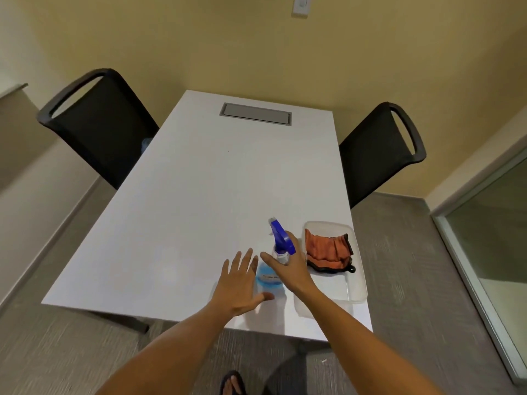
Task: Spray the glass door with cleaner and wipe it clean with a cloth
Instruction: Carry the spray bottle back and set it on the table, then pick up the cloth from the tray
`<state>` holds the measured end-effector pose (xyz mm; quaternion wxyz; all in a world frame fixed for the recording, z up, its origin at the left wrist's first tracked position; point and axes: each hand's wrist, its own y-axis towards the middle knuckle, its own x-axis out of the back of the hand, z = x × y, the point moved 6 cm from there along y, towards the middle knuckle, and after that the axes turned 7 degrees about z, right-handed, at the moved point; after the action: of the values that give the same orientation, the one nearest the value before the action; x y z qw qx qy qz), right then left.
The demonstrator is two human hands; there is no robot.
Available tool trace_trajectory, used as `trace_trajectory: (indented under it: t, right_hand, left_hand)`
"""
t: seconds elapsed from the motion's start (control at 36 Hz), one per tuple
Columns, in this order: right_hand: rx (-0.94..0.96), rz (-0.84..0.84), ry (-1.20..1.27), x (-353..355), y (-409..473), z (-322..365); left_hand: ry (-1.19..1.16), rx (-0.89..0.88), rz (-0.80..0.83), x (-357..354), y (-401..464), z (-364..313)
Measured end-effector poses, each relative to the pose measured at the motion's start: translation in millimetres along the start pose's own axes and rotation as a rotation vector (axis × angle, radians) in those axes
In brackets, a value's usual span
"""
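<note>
A spray bottle point(281, 238) with a blue trigger head and blue liquid stands near the front right of the white table point(199, 195). My right hand point(293, 269) reaches around its neck, thumb on the left and fingers behind the trigger head, still spread. My left hand point(239, 283) is flat and open just left of the bottle, its thumb by the base. An orange cloth point(328, 248) with dark edging lies crumpled in a clear plastic container point(358, 292) to the right of the bottle. The glass door point(499, 238) with its pale frame is at the far right.
Two black chairs stand at the table, one on the left point(97, 124), one on the right point(376, 152). A grey cable hatch point(255, 114) is set in the far end of the tabletop. Grey carpet surrounds the table; my sandalled foot point(232, 383) shows below.
</note>
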<state>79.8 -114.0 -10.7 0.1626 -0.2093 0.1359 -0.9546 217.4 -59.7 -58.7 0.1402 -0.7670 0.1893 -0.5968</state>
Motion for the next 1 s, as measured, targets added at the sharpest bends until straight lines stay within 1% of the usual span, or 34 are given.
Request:
trace_trajectory:
  t: [0.11, 0.22, 0.33, 0.44, 0.5, 0.58, 0.67, 0.75, 0.83, 0.89, 0.94, 1.0]
  right_hand:
    - [-0.070, 0.105, -0.135, 7.2, -0.3, -13.9]
    - [-0.066, 0.171, -0.228, 23.9, -9.6, -16.5]
    - [-0.046, 0.202, -0.266, 40.1, -13.8, -20.5]
    - [-0.041, 0.253, -0.316, 56.2, -17.4, -31.0]
    - [-0.043, 0.292, -0.348, 63.5, -20.1, -36.9]
    - [-0.034, 0.321, -0.420, 75.9, -23.3, -45.8]
    - [-0.033, 0.316, -0.441, 89.2, -22.0, -58.2]
    - [-0.024, 0.286, -0.408, 103.8, -14.5, -73.5]
    - [0.049, 0.284, -0.411, 118.2, -13.6, -77.0]
    - [0.074, 0.284, -0.425, 127.1, -15.6, -76.7]
    - [0.078, 0.278, -0.439, 134.9, -15.4, -78.3]
    - [0.071, 0.278, -0.461, 140.8, -13.9, -80.7]
  left_hand:
    - [-0.030, 0.011, -0.009, 2.7, -2.8, -6.3]
    - [-0.038, 0.048, -0.024, 5.7, -8.0, -19.4]
    - [-0.103, 0.110, -0.095, 11.2, -20.5, -35.2]
    - [-0.174, 0.215, -0.218, 10.5, -32.2, -53.2]
    - [-0.204, 0.253, -0.319, 8.4, -35.8, -61.2]
    - [-0.220, 0.253, -0.511, 9.1, -41.0, -76.6]
    - [-0.217, 0.226, -0.598, 10.1, -47.5, -100.4]
    - [-0.223, 0.235, -0.571, 9.4, -49.2, -125.0]
    - [-0.226, 0.262, -0.521, 7.8, -44.3, -145.9]
    - [-0.219, 0.242, -0.496, 11.5, -41.5, -160.6]
    - [-0.168, 0.217, -0.491, 17.5, -36.2, -172.1]
    - [-0.099, 0.213, -0.408, 20.4, -26.1, -180.7]
